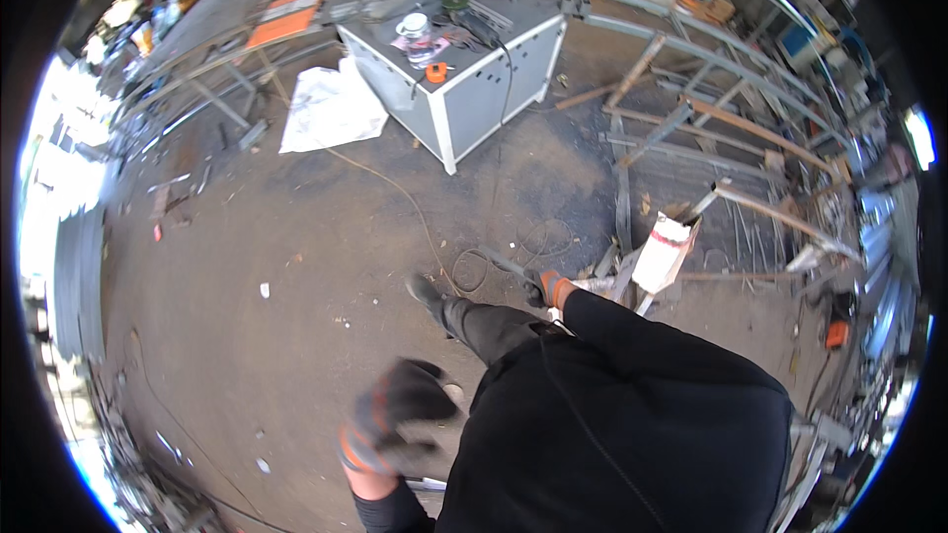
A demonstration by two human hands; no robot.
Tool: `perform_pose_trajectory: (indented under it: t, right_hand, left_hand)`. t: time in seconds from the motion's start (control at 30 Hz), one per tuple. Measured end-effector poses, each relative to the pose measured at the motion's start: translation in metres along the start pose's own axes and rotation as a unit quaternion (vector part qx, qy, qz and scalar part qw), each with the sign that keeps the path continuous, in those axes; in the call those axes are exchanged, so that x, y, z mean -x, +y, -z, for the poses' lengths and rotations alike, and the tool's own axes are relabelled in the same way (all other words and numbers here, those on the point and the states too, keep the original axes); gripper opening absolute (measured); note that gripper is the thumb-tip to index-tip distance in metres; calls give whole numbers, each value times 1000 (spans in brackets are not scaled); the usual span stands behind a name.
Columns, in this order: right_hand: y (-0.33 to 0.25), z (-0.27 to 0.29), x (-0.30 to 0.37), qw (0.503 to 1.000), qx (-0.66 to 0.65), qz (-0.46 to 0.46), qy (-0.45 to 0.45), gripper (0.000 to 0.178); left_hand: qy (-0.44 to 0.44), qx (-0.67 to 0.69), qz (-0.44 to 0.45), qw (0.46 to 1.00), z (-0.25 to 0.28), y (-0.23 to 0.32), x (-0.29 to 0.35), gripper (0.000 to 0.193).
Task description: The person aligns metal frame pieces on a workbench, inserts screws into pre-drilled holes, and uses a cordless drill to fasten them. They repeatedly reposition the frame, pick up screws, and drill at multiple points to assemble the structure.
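Grip of the right gloved hand (pixel 549 288) is closed on a slim grey metal bar (pixel 504 261), held well apart from the worktop (pixel 474 109); the blurred left gloved hand (pixel 395 415) is open, seemingly empty. Bar lifted; further progress indeterminable.

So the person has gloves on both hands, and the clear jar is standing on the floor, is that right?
Not quite: the clear jar isn't on the floor. The head view shows it standing on top of the grey box-shaped table. The gloves part is right: the left hand and the right hand each wear one.
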State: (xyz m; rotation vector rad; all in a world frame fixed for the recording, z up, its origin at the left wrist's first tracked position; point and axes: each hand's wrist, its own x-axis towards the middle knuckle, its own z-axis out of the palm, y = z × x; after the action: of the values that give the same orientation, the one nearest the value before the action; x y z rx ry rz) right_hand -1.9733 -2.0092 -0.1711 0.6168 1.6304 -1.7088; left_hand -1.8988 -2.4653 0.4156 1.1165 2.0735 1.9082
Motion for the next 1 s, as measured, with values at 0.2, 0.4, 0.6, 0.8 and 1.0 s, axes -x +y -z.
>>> perform_pose_trajectory:
  t: [0.2,0.4,0.6,0.8,1.0]
  right_hand:
    - [-98,-44,-152,872,-423,-114,216,18]
    - [-221,-77,-156,633,749,-25,194,14]
    - [-355,-230,-286,623,770,-41,127,24]
    - [-556,-624,-555,956,69,-259,119,33]
    - [-857,-1070,-695,868,431,169,-181,38]
  left_hand:
    - [481,38,488,727,298,-330,171,34]
    - [339,117,828,432,379,-299,337,41]
    - [495,190,730,431,520,-367,293,31]
    - [553,230,684,416,838,-535,283,23]
    - [358,69,592,719,1241,-712,153,50]
